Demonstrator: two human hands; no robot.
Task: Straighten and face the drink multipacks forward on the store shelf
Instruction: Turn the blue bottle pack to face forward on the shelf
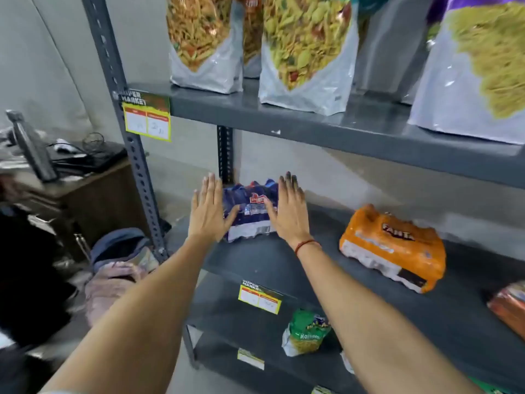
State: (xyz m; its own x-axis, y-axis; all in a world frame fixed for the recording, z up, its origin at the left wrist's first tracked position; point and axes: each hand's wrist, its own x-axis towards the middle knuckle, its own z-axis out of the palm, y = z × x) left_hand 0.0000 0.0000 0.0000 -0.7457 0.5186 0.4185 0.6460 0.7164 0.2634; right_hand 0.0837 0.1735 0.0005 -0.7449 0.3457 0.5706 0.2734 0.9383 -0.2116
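A: Where's the blue pack (250, 211) sat rn?

B: Far left of the middle shelf (284, 263), pushed back nr the wall, by the rear upright. It's flanked by both hands: left hand (208, 211) on its left side, right hand (289, 211) on its right, pack between the palms.

A: Gripped yet?

B: Not clenched. Fingers are held flat and straight, thumbs angled in over the front of the wrap. Palms look to be pressed against or just beside the sides; real contact can't be confirmed, esp. w/ the blur. No closed grasp is seen on either side.

A: Which way does it lie?

B: Long axis seems to run near-to-far, the barcode end turned toward the shelf front, slightly skewed. Dead ahead of the hands, so neither is clearly nearer. Any squaring would prob be done by sliding it forward and twisting between the two palms.

A: Looks?

B: Dark blue shrink-wrap, crinkled, red logo on top, white label strip w/ barcode at the near end. Bottle tops are bulging at the back.

A: Other packs?

B: Orange Fanta pack (393, 251) well apart to the right, same shelf, lying at an angle, untouched. A third reddish pack (510, 305) is cut off at the right edge, so its facing can't be judged
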